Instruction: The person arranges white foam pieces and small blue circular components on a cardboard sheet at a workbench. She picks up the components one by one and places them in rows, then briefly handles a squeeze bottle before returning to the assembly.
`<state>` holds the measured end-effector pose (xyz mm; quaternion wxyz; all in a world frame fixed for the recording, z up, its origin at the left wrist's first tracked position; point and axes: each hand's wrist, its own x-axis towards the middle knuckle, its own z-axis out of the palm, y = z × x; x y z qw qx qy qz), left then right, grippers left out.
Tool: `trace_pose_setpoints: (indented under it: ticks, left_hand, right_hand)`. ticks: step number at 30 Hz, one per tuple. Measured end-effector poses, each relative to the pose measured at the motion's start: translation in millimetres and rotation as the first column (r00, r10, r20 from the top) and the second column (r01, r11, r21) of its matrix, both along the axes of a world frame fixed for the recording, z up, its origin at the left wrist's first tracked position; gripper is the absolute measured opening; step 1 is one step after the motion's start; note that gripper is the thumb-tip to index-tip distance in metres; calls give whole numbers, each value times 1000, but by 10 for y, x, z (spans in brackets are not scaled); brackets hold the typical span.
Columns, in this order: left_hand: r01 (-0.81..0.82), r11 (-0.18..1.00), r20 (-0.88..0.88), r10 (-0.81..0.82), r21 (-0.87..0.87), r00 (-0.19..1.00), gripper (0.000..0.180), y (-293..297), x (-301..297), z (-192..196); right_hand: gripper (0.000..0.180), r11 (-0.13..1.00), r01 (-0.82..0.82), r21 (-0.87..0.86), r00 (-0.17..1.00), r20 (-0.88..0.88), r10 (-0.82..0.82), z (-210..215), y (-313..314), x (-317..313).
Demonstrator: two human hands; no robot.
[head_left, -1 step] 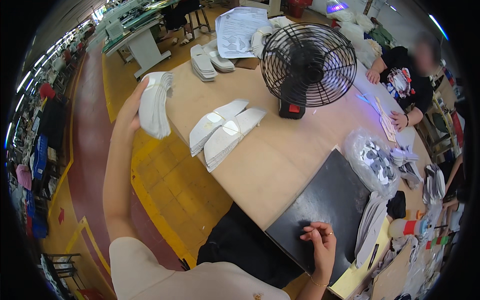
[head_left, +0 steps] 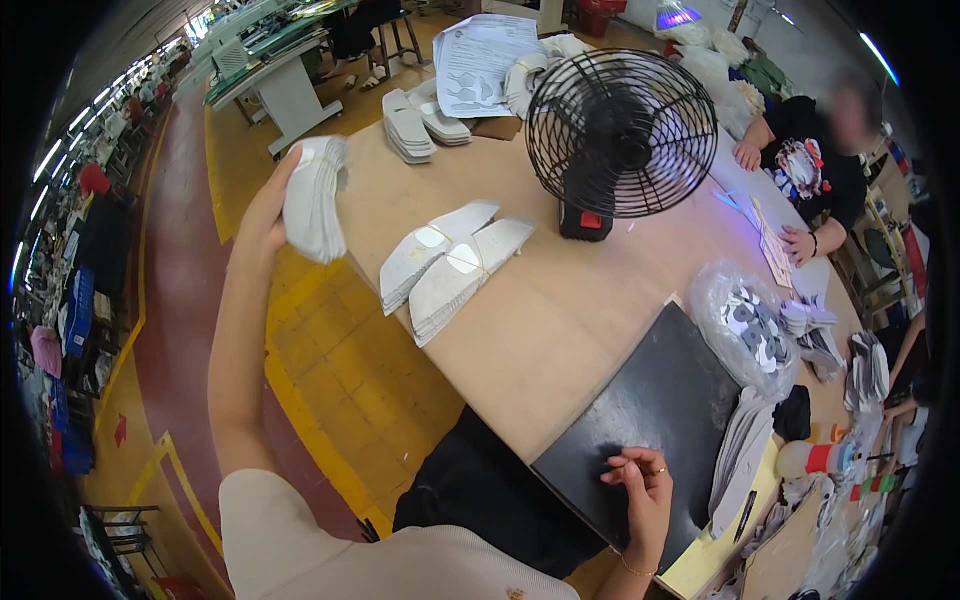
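Observation:
My left hand (head_left: 266,208) is closed around a bundle of white cut pieces (head_left: 316,205), raised beside the table's left corner. The pieces are curved and layered, with a band round the upper part. On the table close by lie two more tied bundles of white pieces (head_left: 462,262), side by side, each with a small pale label on top. My right hand (head_left: 642,492) hovers or rests over a black board (head_left: 650,400) at the near edge; I cannot tell whether it touches. Its fingers are loosely curled in toward the thumb, and nothing shows in them.
A black caged fan (head_left: 622,135) stands on the brown table (head_left: 520,340). Behind it are more white stacks (head_left: 408,128) and a printed sheet (head_left: 485,65). Right of the board lie a plastic bag of small pieces (head_left: 745,320) and grey-white strips (head_left: 742,455). A co-worker (head_left: 815,170) sits across.
My left hand has shifted slightly right and upward with the bundle. The right hand looks almost unmoved.

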<state>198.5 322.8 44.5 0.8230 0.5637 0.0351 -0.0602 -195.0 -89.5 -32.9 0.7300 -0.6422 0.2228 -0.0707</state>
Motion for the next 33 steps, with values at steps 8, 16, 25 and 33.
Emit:
trace_pose_setpoints:
  ticks: [8, 16, 25, 33]
  left_hand:
    - [-174, 969, 85, 192, -177, 978, 50, -407, 1578, -206]
    - [-131, 964, -239, 186, 231, 953, 47, -334, 1994, -1247]
    - [-34, 846, -189, 158, 532, 969, 53, -542, 1818, -1020]
    - [-113, 343, 141, -59, 933, 988, 57, -709, 1142, -840]
  right_hand:
    - [22, 994, 106, -31, 989, -96, -108, -5, -80, 61]
    - [22, 979, 166, -117, 973, -141, -182, -37, -4, 116]
    - [25, 978, 153, -142, 960, -215, -181, -5, -47, 191]
    - [22, 975, 199, -101, 957, -196, -216, -12, -26, 184]
